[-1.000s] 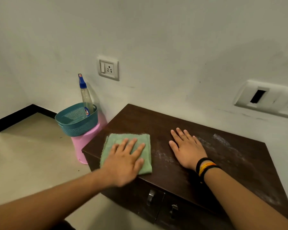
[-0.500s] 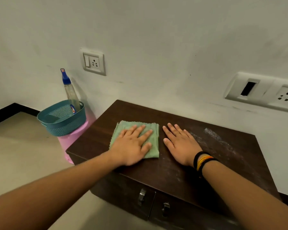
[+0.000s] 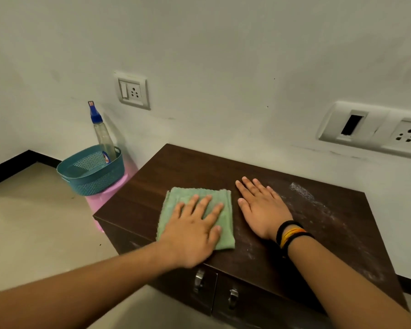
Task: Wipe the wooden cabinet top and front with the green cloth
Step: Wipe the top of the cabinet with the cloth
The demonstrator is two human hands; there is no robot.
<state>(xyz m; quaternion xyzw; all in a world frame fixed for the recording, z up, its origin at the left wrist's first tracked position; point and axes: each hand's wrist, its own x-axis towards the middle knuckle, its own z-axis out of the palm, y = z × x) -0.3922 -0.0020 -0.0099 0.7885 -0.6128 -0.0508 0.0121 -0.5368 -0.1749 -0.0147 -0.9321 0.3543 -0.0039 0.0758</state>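
A dark wooden cabinet (image 3: 190, 167) stands against the wall. A folded green cloth (image 3: 176, 200) lies on its top near the front edge, left of centre. My left hand (image 3: 192, 233) presses flat on the cloth, fingers spread, covering its near half. My right hand (image 3: 261, 207) rests flat and bare on the top just right of the cloth, with bands on the wrist. White dust streaks (image 3: 304, 193) mark the top's right part. The cabinet front (image 3: 176, 286) shows two metal handles (image 3: 199, 280) below my left wrist.
Left of the cabinet, a teal basket (image 3: 81, 176) holding a spray bottle (image 3: 102, 136) sits on a pink stool (image 3: 109, 193). Wall sockets (image 3: 133, 91) and a socket panel (image 3: 377, 129) are mounted above. Beige floor (image 3: 33, 222) spreads to the left.
My left hand slid the cloth from the cabinet's left front corner rightward until it lies beside my right hand. The right hand stayed flat in place.
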